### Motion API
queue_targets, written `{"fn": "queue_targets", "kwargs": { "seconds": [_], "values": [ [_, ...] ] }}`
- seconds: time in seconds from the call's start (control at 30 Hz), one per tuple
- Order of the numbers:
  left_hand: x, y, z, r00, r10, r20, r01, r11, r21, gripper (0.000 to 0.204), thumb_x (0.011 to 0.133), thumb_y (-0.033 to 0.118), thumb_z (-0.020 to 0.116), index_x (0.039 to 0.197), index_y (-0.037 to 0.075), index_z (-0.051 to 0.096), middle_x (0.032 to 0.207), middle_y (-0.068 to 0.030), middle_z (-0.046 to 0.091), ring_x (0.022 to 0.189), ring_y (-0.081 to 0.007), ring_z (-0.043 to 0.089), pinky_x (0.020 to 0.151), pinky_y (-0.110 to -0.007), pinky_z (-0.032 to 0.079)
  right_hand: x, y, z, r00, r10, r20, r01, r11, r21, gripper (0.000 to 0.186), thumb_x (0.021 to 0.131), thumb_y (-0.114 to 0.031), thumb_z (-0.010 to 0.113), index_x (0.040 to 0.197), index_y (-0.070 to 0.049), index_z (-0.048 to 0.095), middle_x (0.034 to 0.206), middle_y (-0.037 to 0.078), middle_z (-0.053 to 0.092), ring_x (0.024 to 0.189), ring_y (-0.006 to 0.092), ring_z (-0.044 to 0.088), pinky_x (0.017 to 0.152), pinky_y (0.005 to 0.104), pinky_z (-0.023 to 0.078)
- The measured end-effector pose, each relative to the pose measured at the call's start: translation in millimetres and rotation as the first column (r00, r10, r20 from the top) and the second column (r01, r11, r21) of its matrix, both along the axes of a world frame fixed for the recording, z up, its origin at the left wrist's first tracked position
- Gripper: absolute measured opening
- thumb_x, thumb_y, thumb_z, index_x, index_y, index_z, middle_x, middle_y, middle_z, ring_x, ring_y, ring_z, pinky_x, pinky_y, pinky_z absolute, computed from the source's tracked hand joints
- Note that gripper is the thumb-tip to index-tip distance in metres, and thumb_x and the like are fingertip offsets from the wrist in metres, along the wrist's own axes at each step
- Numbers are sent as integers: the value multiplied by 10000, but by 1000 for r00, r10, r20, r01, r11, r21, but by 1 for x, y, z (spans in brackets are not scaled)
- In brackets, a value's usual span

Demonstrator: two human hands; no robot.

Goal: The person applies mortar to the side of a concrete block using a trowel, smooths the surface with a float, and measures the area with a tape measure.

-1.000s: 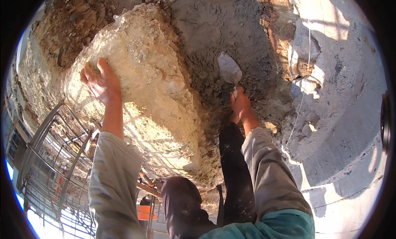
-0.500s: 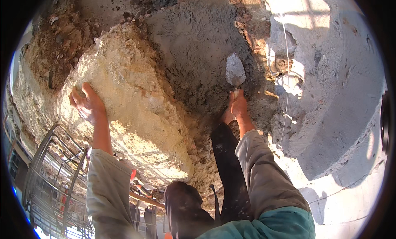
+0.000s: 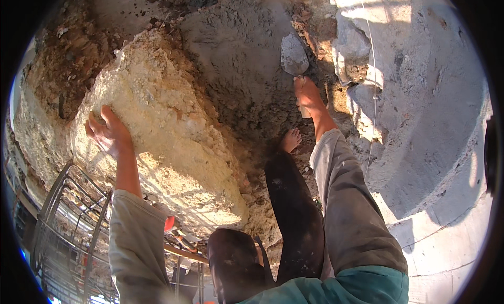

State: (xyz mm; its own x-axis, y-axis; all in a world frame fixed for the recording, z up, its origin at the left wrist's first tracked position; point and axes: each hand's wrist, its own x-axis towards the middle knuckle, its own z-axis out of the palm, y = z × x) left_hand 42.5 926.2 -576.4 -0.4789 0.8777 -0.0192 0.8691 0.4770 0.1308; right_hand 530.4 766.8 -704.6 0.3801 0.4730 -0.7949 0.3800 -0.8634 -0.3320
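Left hand (image 3: pixel 107 132) spread flat on big pale boulder (image 3: pixel 168 141), right hand (image 3: pixel 308 96) gripping trowel (image 3: pixel 294 56) against far grey mortar (image 3: pixel 236 57).

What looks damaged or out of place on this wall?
The wall face is broken open: a big pale rock bulges out bare under the left hand, while the right hand holds a trowel against rough grey mortar.

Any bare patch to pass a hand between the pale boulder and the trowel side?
Free: the grey mortared face between the pale boulder and the trowel, above the bare foot. Also the smooth concrete right of the string line. Crowded: below the right hand, where foot and legs fill it. The left hand rests on the boulder.
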Motion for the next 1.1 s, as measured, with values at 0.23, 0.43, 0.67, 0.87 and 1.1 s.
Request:
{"fn": "queue_targets", "kwargs": {
  "seconds": [0.23, 0.43, 0.67, 0.87, 1.1],
  "values": [
    [10, 4, 8, 999, 26, -25, -28, 999, -46, 733, 919, 623, 415, 1435, 102, 432, 1458, -200, 348, 1275, -354, 455, 1002, -544, 388, -13, -114, 15, 979, -92, 183, 84, 995, 50, 381, 982, -408, 499, 1016, -35, 568, 689, 135, 563, 518, 247, 596, 466, 387, 491],
    [12, 3, 10, 998, 15, -54, -16, 999, -31, 719, 929, 605, 395, 1437, 98, 432, 1468, -198, 352, 1265, -369, 478, 1013, -531, 391, -113, -82, -8, 961, 277, -22, -269, 946, 182, 451, 985, -427, 485, 1102, -1, 577, 842, 216, 635, 697, 388, 644, 697, 469, 515],
    [18, 5, 4, 999, 33, -32, -34, 998, -51, 734, 929, 610, 391, 1446, 89, 417, 1477, -192, 344, 1298, -380, 440, 1029, -526, 377, -76, 86, -8, 857, -434, -280, 486, 861, 153, 511, 991, -459, 448, 991, 41, 553, 727, 102, 572, 533, 220, 578, 535, 396, 518],
    [8, -1, 6, 996, 38, -76, -38, 999, 0, 742, 915, 599, 436, 1432, 67, 436, 1478, -207, 352, 1313, -386, 423, 1065, -508, 353, -137, 145, -3, 878, 369, -306, -353, 930, 107, 478, 977, -409, 488, 926, 55, 592, 735, 187, 639, 638, 293, 641, 697, 427, 525],
    [18, 3, 15, 997, 78, -21, -79, 997, -24, 736, 896, 584, 457, 1422, 69, 446, 1482, -192, 319, 1337, -381, 361, 1097, -546, 263, -112, 84, 26, 669, 688, -280, -742, 640, -199, 484, 989, -397, 494, 977, 62, 646, 812, 206, 691, 811, 362, 683, 765, 466, 508]
  ]
}}
